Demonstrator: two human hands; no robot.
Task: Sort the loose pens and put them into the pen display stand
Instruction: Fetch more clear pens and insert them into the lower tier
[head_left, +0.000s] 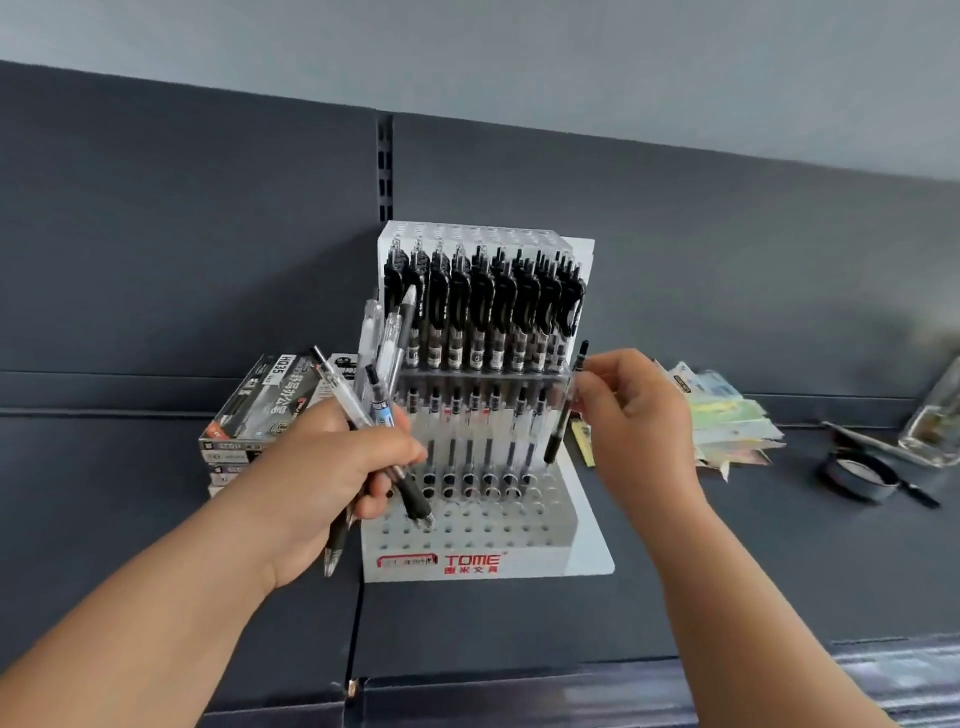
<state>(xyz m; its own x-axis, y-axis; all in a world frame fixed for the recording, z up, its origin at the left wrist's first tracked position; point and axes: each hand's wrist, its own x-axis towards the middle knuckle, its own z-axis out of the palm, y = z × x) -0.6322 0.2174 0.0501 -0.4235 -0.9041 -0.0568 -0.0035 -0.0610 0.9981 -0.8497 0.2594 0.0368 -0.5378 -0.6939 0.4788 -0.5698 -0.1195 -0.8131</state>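
Note:
A clear acrylic pen display stand (584, 540) with a red logo stands on a dark shelf. Its back tier is packed with black-clipped pens (483, 312), and a lower row holds several clear pens (470, 447). The front rows of holes have nothing in them. My left hand (332, 467) grips a bundle of several loose pens (382, 374) fanned upward at the stand's left side. My right hand (641, 410) pinches a single black pen (563, 415) held nearly upright, tip down, over the right end of the lower row.
A stack of pen boxes (260, 410) lies left of the stand. Coloured paper packets (727, 421) lie to the right, with a roll of tape (857, 475) and a clear container (935, 421) further right. The shelf's front edge (519, 675) runs below.

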